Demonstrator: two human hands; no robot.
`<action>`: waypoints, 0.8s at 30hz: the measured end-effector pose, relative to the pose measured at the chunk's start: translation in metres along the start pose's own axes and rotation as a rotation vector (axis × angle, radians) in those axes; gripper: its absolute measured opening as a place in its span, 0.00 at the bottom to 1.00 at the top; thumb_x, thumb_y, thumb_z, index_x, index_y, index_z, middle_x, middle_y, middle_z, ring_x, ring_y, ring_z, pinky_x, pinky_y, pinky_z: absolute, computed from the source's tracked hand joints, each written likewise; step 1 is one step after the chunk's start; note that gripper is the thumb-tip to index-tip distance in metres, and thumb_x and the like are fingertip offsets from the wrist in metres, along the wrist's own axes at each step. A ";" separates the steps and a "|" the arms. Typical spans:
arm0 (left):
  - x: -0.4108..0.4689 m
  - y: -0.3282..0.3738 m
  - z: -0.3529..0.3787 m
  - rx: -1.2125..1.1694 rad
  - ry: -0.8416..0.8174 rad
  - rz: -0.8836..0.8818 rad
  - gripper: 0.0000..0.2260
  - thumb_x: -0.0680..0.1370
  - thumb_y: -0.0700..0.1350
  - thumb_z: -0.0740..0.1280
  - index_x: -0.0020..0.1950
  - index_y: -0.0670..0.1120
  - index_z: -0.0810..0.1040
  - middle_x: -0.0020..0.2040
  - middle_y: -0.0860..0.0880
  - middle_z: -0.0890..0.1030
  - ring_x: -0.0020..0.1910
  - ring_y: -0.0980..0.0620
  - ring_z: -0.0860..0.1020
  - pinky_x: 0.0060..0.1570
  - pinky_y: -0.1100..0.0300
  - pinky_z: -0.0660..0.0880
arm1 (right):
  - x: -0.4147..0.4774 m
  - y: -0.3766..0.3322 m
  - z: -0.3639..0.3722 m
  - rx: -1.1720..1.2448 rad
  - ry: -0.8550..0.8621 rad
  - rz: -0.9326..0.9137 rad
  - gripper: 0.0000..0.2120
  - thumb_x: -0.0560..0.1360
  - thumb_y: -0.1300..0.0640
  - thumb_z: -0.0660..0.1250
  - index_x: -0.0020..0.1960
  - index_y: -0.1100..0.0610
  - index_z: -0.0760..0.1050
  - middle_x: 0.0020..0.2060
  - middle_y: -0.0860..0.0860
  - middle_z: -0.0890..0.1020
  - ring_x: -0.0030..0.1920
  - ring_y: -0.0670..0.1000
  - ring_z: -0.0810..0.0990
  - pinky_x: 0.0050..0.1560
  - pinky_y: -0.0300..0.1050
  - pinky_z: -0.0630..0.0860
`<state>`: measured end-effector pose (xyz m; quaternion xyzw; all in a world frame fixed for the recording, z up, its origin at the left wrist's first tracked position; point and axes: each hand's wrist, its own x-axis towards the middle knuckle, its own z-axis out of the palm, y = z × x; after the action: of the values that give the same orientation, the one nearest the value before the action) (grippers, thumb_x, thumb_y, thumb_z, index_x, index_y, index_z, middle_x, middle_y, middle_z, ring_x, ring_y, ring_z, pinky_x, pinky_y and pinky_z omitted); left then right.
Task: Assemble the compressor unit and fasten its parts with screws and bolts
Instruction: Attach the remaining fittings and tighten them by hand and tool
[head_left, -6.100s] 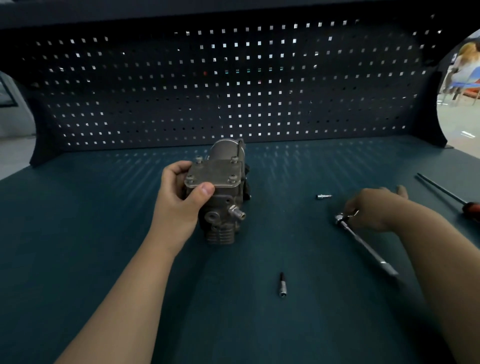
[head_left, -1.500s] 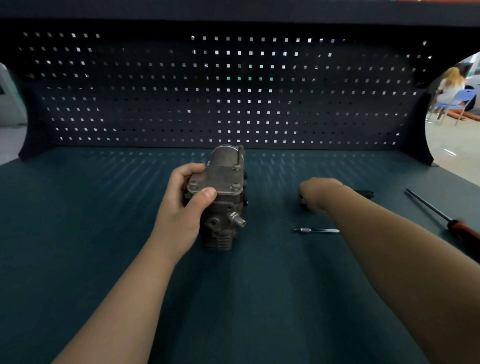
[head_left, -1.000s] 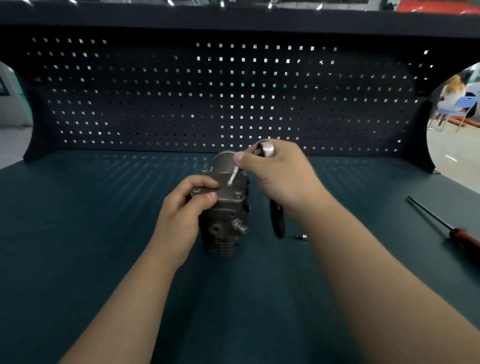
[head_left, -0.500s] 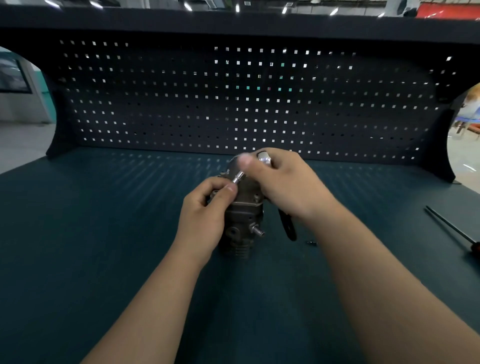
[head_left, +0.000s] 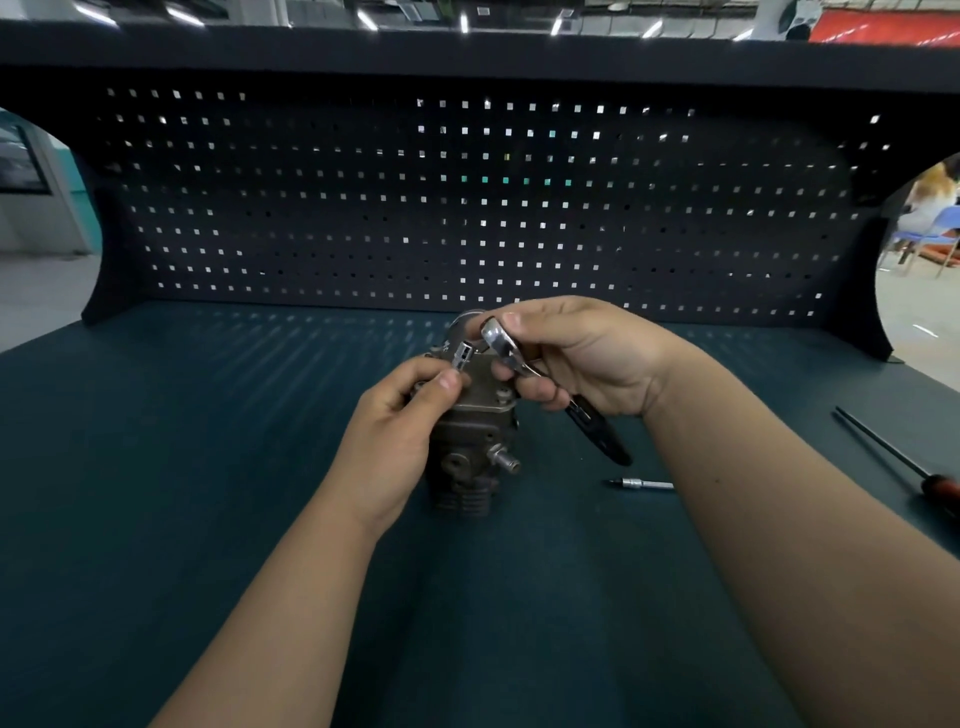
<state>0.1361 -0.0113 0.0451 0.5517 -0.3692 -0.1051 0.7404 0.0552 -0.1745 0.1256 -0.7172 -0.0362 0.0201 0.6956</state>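
The grey metal compressor (head_left: 475, 452) stands upright at the middle of the dark bench, its finned base toward me and a short nozzle sticking out at its front right. My left hand (head_left: 402, 431) pinches a small silver socket bit (head_left: 461, 356) just above the compressor's top plate. My right hand (head_left: 576, 358) grips a ratchet wrench (head_left: 501, 340) near its shiny head, which sits close beside the bit; the black handle (head_left: 597, 436) hangs down to the right. Most of the top plate is hidden by my fingers.
A silver extension bit (head_left: 641, 484) lies on the bench right of the compressor, partly under my right forearm. A long screwdriver with a red handle (head_left: 898, 462) lies at the far right. A dark pegboard wall (head_left: 467, 208) closes the back of the bench.
My right hand picked up the ratchet from the bench and brought it over the compressor. My left hand let go of the compressor body and now pinches the socket bit by the ratchet head.
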 end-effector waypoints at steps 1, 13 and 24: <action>0.000 0.000 0.000 -0.007 -0.004 -0.002 0.07 0.74 0.50 0.66 0.39 0.55 0.82 0.40 0.57 0.82 0.41 0.62 0.80 0.40 0.70 0.74 | 0.001 -0.001 -0.001 -0.003 -0.004 -0.003 0.19 0.72 0.51 0.63 0.58 0.61 0.74 0.32 0.52 0.77 0.23 0.44 0.70 0.21 0.34 0.64; 0.000 -0.004 -0.006 -0.004 -0.049 0.007 0.08 0.71 0.58 0.67 0.39 0.55 0.81 0.41 0.57 0.82 0.42 0.62 0.79 0.42 0.69 0.75 | 0.014 -0.019 -0.003 -0.204 -0.112 0.007 0.11 0.75 0.52 0.64 0.48 0.60 0.77 0.33 0.54 0.78 0.22 0.45 0.68 0.19 0.34 0.63; 0.000 -0.004 -0.007 -0.008 -0.073 0.006 0.07 0.71 0.58 0.67 0.39 0.57 0.81 0.42 0.56 0.83 0.43 0.61 0.80 0.43 0.69 0.75 | 0.011 -0.017 0.003 -0.298 -0.041 0.074 0.11 0.76 0.50 0.64 0.44 0.57 0.78 0.33 0.51 0.80 0.24 0.44 0.72 0.21 0.34 0.66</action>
<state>0.1417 -0.0083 0.0404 0.5435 -0.3971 -0.1245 0.7290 0.0651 -0.1700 0.1429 -0.8127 -0.0266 0.0545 0.5795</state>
